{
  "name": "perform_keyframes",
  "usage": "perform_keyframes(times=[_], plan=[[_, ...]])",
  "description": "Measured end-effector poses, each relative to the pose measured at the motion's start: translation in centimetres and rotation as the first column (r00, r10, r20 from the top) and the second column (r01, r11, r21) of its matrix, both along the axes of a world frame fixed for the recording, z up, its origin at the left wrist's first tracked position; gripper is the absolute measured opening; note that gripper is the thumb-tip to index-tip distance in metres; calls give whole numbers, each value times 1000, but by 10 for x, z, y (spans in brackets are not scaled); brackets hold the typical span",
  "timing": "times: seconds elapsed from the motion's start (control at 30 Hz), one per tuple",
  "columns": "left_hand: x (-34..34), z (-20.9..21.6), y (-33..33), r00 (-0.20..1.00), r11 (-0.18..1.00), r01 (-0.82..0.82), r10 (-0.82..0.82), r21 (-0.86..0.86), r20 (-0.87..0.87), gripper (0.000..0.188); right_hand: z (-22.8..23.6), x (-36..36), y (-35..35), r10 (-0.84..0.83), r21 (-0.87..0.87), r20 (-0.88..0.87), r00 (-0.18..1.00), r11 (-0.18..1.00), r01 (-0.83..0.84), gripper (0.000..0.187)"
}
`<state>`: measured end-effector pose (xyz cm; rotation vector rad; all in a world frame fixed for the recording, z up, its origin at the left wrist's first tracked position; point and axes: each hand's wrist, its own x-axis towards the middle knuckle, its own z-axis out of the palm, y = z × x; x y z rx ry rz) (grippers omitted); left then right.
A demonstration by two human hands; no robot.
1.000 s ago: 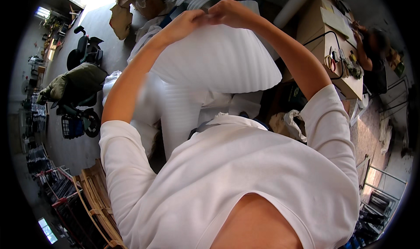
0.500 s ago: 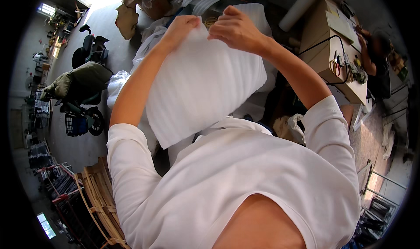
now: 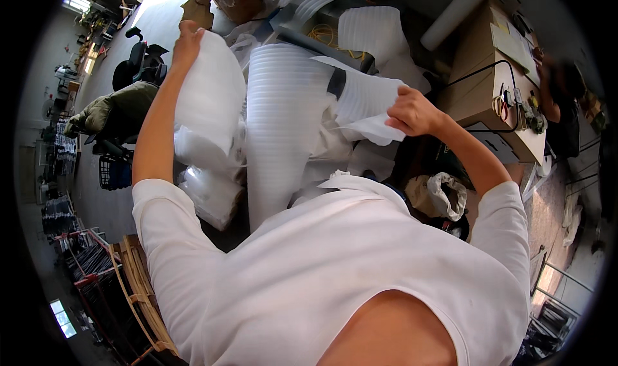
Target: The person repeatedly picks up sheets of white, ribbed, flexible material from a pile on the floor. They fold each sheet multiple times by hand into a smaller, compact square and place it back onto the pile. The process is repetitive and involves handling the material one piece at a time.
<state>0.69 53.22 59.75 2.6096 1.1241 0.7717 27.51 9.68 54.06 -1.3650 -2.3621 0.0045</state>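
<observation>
- The left hand (image 3: 188,43) and right hand (image 3: 414,113), close together half a second ago, have swung wide apart; the white foam appears to have parted into two pieces.
- The left hand, raised farther forward, pinches one foam sheet (image 3: 209,86) by its upper edge.
- The right hand, knuckles up, is closed on a foam flap (image 3: 368,97).
- The long ribbed foam (image 3: 281,124) stands between them.

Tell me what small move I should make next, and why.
I'd probably lower your left hand and lay its white foam sheet on the white bundle nearer you. Your right hand grips a ribbed foam sheet off to the right, and neither hand touches the wide ribbed foam length between them, so freeing one hand seems sensible.
</observation>
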Motion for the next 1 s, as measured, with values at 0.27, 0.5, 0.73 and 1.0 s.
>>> perform_keyframes(times=[0.27, 0.5, 0.73, 1.0], plan=[[97, -55, -183, 733, 557, 648, -641, -519, 228, 24, 57, -86, 121, 209, 618, -37, 977, 773, -142, 20], [57, -49, -217, 749, 521, 621, -615, -586, 247, 39, 26, -86, 124, 75, 471, -254, 964, 880, 55, 27], [48, -47, -202, 670, 220, 473, -719, -853, 186, 13, 27, -41, 127, -66, 340, -271, 960, 927, 160, 24], [70, -54, -201, 883, -99, 358, -286, -928, 371, 25, 61, -131, 120, 455, 564, -159, 876, 770, -298, 23]])
